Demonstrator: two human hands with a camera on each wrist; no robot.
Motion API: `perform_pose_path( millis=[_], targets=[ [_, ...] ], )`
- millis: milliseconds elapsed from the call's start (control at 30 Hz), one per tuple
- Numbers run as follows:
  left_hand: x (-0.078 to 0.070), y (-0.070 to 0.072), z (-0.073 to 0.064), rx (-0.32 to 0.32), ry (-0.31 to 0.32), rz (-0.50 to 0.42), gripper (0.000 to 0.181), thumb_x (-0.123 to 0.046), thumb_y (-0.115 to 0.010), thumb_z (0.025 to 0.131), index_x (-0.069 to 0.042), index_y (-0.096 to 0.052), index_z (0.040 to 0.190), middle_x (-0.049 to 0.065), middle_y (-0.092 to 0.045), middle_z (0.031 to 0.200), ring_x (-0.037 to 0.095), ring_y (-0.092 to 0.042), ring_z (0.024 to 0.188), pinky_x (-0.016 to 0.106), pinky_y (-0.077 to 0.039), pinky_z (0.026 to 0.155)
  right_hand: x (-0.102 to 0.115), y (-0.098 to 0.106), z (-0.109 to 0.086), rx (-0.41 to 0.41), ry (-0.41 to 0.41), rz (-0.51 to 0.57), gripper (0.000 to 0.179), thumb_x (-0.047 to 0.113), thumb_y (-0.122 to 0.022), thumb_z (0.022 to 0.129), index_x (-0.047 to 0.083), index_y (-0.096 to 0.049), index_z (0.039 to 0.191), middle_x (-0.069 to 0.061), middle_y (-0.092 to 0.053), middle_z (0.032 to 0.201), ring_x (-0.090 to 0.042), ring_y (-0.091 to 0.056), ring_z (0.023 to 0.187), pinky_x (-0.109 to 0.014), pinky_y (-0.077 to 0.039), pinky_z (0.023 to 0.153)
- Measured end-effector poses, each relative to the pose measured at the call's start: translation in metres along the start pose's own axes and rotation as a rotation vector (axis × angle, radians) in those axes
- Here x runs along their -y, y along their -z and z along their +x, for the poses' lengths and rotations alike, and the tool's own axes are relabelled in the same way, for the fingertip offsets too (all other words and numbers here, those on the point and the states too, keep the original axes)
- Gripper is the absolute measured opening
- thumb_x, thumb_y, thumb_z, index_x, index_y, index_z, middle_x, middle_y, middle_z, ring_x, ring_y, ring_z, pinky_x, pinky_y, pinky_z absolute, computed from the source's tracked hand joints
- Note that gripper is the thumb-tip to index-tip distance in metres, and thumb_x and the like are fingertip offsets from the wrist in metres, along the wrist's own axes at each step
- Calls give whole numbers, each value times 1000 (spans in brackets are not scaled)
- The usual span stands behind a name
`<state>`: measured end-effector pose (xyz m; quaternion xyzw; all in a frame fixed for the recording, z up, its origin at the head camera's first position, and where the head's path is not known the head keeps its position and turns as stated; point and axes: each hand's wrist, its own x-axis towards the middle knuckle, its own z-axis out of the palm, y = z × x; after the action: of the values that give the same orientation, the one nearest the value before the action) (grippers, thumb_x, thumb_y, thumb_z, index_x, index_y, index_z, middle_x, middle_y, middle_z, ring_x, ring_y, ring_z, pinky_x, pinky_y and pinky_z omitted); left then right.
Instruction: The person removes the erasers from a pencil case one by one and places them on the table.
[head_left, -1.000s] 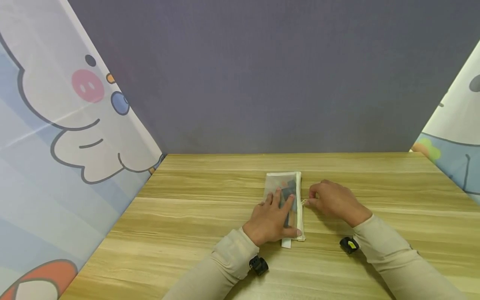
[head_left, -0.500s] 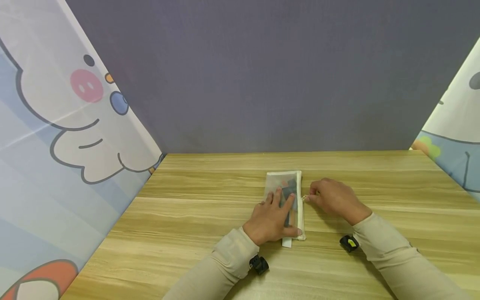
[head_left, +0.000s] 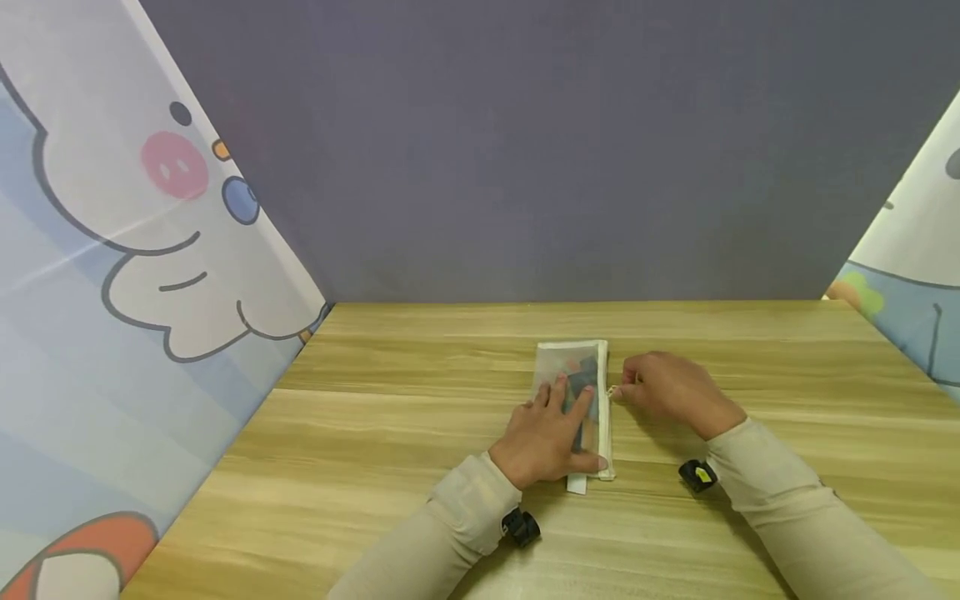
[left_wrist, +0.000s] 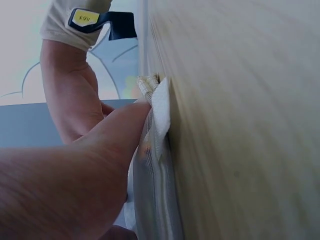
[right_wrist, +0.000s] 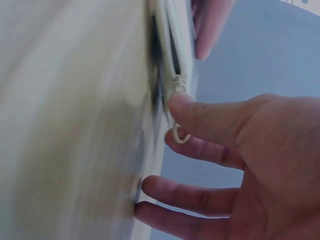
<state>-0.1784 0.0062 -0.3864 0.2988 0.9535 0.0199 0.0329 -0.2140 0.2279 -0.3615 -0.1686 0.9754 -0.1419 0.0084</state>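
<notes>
A translucent mesh zipper pouch with whitish edging lies flat on the wooden table, dark and coloured things showing through it. My left hand rests on it with fingers spread; the thumb lies on the zipper edge at the near end. On the pouch's right side my right hand pinches the zipper pull between thumb and index finger. The right wrist view shows a dark gap in the zipper beyond the slider. A white tab sticks out from the near end.
The wooden table reaches back to a grey panel. Cartoon-printed sheets stand along the left and right sides. Each wrist wears a black camera mount.
My right hand and the zipper pull have moved a little away from me along the pouch's edge. The left hand stays on the pouch.
</notes>
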Motion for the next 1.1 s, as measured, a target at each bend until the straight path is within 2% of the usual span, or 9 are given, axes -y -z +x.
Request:
perform_pose_path(
  millis=[233, 367, 500, 600, 767, 933, 1100],
  targets=[
    [-3, 1, 3, 16, -8, -6, 95, -72, -56, 89, -26, -19, 163, 18, -18, 164, 39, -28, 146, 48, -46, 102, -2, 8, 7, 155, -47, -4, 21, 36, -69, 96, 17, -65, 87, 3, -61, 81, -17, -51, 65, -36, -42, 57],
    [-4, -1, 4, 14, -11, 18, 94, -74, -55, 88, -27, -20, 163, 18, -19, 164, 38, -30, 145, 47, -47, 102, -1, 15, 12, 240, -60, -4, 21, 36, -70, 95, 17, -66, 86, 2, -60, 80, -18, -51, 66, -37, -42, 59],
    [-7, -3, 4, 29, -10, 28, 95, -75, -54, 88, -28, -19, 163, 17, -18, 164, 37, -30, 146, 46, -46, 103, 0, 18, 15, 283, -63, 4, 21, 36, -72, 93, 18, -64, 84, 2, -59, 80, -18, -50, 66, -37, -40, 60],
    [-8, -3, 3, 36, -18, 43, 95, -76, -53, 88, -28, -18, 163, 17, -18, 164, 38, -30, 146, 45, -46, 103, -1, 17, 15, 274, -47, 5, 20, 35, -73, 93, 19, -64, 84, 3, -58, 80, -17, -49, 66, -36, -39, 59],
    [-6, -1, 1, 22, -23, 65, 95, -75, -53, 88, -26, -19, 163, 18, -18, 164, 37, -31, 145, 43, -46, 102, -4, 15, 14, 212, -11, -18, 20, 35, -72, 94, 21, -63, 83, 6, -59, 79, -16, -50, 65, -35, -40, 58],
    [-3, -1, -2, 37, -10, 40, 96, -73, -54, 89, -25, -17, 163, 19, -15, 164, 36, -29, 146, 43, -44, 104, -2, 13, 16, 207, 12, -23, 19, 33, -71, 95, 21, -63, 84, 6, -58, 79, -15, -49, 64, -35, -40, 58],
    [0, -1, -5, 29, -6, 37, 95, -73, -53, 89, -25, -17, 163, 19, -16, 164, 37, -29, 146, 44, -45, 104, 1, 12, 17, 152, 24, -40, 18, 29, -71, 95, 19, -62, 83, 5, -56, 72, -15, -46, 58, -33, -37, 54]
  ],
)
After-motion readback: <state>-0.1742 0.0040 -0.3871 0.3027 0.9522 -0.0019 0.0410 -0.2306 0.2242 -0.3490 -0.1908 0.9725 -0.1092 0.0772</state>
